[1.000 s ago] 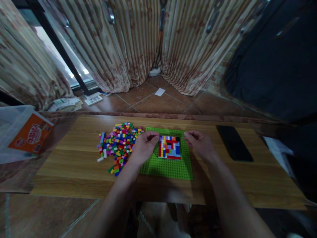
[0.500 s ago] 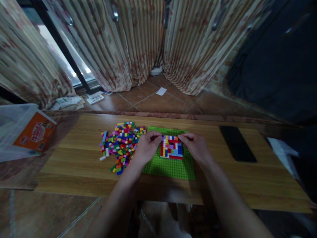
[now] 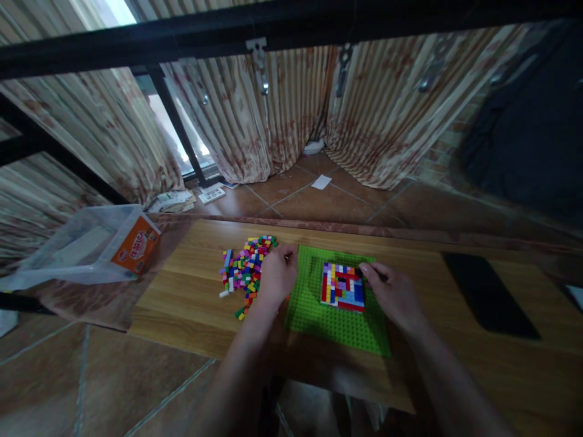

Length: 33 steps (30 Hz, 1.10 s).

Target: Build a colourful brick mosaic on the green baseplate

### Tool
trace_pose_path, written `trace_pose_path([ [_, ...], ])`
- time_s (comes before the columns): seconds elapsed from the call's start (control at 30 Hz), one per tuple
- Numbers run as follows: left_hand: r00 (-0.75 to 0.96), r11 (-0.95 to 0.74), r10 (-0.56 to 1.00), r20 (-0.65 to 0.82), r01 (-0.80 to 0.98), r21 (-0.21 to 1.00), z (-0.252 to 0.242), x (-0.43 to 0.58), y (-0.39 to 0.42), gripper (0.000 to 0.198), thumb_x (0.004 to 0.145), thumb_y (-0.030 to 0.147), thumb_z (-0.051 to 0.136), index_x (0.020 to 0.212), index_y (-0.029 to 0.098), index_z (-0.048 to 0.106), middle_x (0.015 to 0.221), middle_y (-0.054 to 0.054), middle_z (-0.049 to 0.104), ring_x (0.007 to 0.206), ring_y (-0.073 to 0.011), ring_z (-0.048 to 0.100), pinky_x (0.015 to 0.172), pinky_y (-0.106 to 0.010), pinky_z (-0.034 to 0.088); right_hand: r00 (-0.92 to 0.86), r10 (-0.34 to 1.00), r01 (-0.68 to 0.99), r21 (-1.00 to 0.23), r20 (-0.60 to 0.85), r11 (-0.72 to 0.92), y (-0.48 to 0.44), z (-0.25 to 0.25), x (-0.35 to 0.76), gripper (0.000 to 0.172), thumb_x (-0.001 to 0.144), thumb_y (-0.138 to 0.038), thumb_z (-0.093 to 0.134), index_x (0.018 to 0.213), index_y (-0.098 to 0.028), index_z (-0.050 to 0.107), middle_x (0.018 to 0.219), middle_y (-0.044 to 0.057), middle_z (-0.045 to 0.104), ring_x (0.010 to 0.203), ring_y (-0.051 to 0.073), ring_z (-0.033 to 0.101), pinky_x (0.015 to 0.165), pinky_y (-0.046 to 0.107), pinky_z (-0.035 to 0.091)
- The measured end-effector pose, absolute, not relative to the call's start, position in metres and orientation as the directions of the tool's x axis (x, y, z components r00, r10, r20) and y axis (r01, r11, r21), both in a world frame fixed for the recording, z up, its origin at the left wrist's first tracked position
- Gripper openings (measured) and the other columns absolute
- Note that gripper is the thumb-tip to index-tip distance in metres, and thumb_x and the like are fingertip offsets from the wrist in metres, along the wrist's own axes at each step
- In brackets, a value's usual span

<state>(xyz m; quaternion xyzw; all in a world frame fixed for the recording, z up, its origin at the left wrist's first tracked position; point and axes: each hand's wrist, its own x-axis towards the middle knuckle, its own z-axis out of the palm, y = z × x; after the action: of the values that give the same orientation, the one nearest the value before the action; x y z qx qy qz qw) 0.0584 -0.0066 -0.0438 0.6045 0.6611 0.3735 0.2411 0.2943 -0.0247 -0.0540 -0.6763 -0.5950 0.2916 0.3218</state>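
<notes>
A square build of small colored toy bricks lies on a green studded baseplate. My left hand hovers at the baseplate's left edge, beside a loose pile of toy bricks. Its fingers are curled closed, and whatever they may hold does not show. At the build's top right corner is my right hand, with thumb and fingertips pinched together against that corner. I cannot make out whether a brick sits between them.
The wooden table carries a flat black device at the right. Left of the table stands a clear plastic bin with an orange label. A dark metal bar crosses above, before striped curtains.
My left hand has left the build's top left corner and moved left toward the pile. My right hand stays by the top right corner. The view has shifted left and up.
</notes>
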Motion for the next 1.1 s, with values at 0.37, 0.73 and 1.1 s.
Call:
trace_pose_path([
  [0.37,-0.025,-0.077,0.959,0.283,0.935,0.345,-0.055,0.042,0.009,0.029,0.081,0.013,0.051,0.102,0.018,0.070,0.109,-0.009,0.069,0.106,-0.0243,0.058,0.099,-0.038,0.041,0.144,0.988,0.625,-0.779,0.056,-0.047,-0.031,-0.042,0.288,0.039,0.086,-0.051,0.050,0.090,-0.019,0.072,0.084,0.005,0.073,0.078,0.022,0.066,0.070,0.032,0.046],
  [0.73,0.006,-0.080,0.973,0.232,0.947,0.312,-0.056,0.058,0.016,0.025,0.087,0.021,0.046,0.091,0.021,0.071,0.098,-0.007,0.070,0.098,-0.0230,0.058,0.095,-0.038,0.039,0.077,0.990,0.689,-0.724,0.117,0.032,-0.032,-0.039,0.291,0.032,0.087,-0.043,0.050,0.088,-0.020,0.072,0.087,0.005,0.072,0.079,0.020,0.065,0.073,0.031,0.046],
  [1.1,0.011,-0.101,0.971,0.241,0.926,0.365,-0.052,0.055,0.015,0.027,0.079,0.012,0.049,0.089,0.021,0.072,0.098,-0.007,0.072,0.096,-0.0246,0.061,0.093,-0.038,0.042,0.016,0.983,0.703,-0.701,0.185,0.120,-0.034,-0.035,0.293,0.028,0.090,-0.035,0.048,0.087,-0.021,0.071,0.090,0.006,0.073,0.081,0.020,0.066,0.074,0.031,0.046],
])
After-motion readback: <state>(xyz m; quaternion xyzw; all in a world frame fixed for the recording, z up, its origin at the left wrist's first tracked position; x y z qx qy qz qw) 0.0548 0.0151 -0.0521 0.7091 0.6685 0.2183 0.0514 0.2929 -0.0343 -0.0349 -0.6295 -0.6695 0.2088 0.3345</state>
